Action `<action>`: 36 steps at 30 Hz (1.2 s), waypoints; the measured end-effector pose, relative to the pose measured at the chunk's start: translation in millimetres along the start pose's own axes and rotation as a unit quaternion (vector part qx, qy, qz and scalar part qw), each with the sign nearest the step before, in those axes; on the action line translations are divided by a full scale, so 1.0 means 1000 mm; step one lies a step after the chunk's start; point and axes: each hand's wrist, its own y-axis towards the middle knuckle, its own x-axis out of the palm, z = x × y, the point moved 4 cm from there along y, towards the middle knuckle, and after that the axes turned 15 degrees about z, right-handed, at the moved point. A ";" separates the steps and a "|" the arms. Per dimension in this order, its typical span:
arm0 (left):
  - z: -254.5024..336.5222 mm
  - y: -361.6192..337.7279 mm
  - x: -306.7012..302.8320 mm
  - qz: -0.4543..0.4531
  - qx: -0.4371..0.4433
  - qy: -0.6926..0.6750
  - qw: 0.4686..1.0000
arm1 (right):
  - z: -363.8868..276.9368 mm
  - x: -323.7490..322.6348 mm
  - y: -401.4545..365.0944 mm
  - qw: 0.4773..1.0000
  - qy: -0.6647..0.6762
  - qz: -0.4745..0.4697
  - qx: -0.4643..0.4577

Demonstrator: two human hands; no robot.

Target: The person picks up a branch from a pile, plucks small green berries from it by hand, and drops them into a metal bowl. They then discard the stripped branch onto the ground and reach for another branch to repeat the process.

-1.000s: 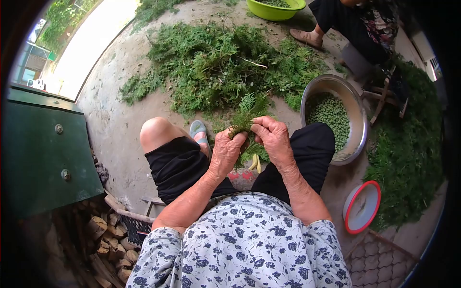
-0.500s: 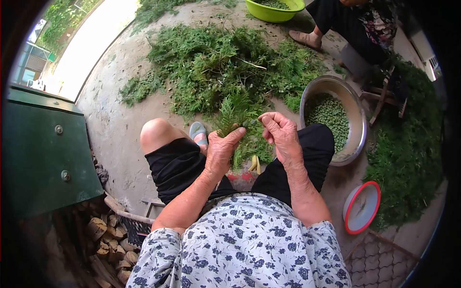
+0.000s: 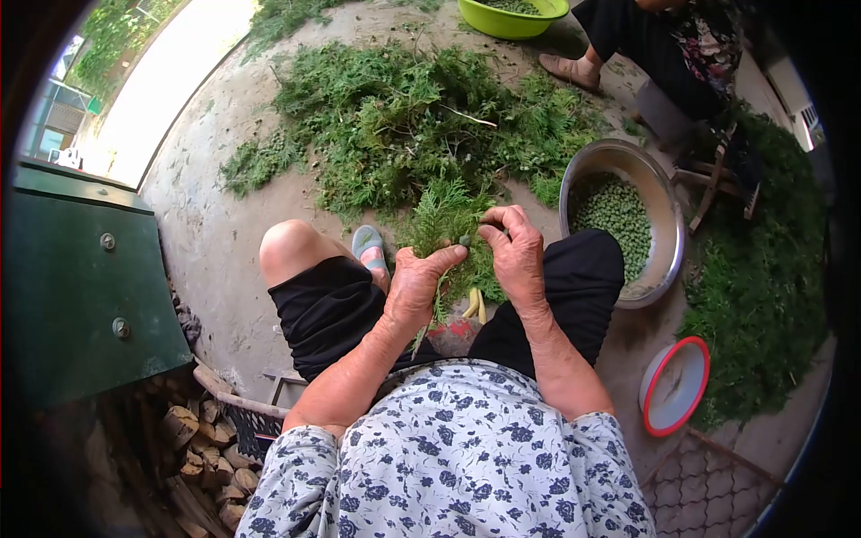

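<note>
My left hand (image 3: 419,285) is closed round a green conifer sprig (image 3: 439,215), whose leafy end points away from me and whose stem sticks out below the palm. A small green cone (image 3: 465,240) shows by the left thumb tip. Just right of it, my right hand (image 3: 517,255) is raised with thumb and fingers curled in a pinch; whatever lies between the fingertips is too small to make out. Beside my right knee stands a steel basin (image 3: 668,242) holding many small green cones (image 3: 615,220).
A heap of cut conifer branches (image 3: 395,125) lies ahead, more greenery (image 3: 762,305) at right. A green basin (image 3: 511,25) stands at the back near a seated person (image 3: 664,54). A red-rimmed bowl (image 3: 705,386), firewood (image 3: 202,439) and a green metal box (image 3: 81,287) are around me.
My right hand has shifted slightly left, nearer the sprig. The left hand has turned a little, and the sprig's stem now shows below it.
</note>
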 end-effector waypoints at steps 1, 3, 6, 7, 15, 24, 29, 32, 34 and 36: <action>0.000 0.000 -0.001 0.006 0.005 0.001 1.000 | 0.003 -0.004 0.003 1.000 0.000 0.000 0.000; 0.007 -0.003 -0.001 0.000 0.013 -0.020 1.000 | 0.017 -0.016 0.010 0.999 0.006 0.022 0.025; 0.003 0.002 -0.001 -0.009 0.033 -0.033 0.999 | 0.020 -0.016 0.009 0.946 0.219 -0.045 0.235; 0.001 0.005 -0.003 -0.011 0.049 -0.026 0.998 | 0.014 -0.011 0.003 0.880 0.325 -0.091 0.334; -0.006 0.009 -0.001 -0.050 0.076 -0.008 0.996 | 0.004 0.012 -0.015 0.944 0.161 -0.147 0.248; 0.005 0.023 -0.021 -0.054 -0.036 -0.128 0.990 | 0.023 -0.062 0.036 0.890 0.333 0.024 0.310; 0.006 0.037 -0.024 -0.181 -0.053 -0.251 0.949 | 0.072 -0.166 0.084 0.962 -0.011 0.252 0.104; 0.009 0.040 -0.025 -0.299 -0.011 -0.318 0.900 | 0.046 -0.188 0.084 0.903 -0.292 0.314 0.029; 0.014 0.037 -0.026 -0.302 -0.003 -0.304 0.903 | 0.043 -0.188 0.080 0.900 -0.296 0.320 0.011; 0.016 0.040 -0.028 -0.345 0.019 -0.303 0.888 | 0.060 -0.165 0.072 0.962 -0.053 0.254 0.087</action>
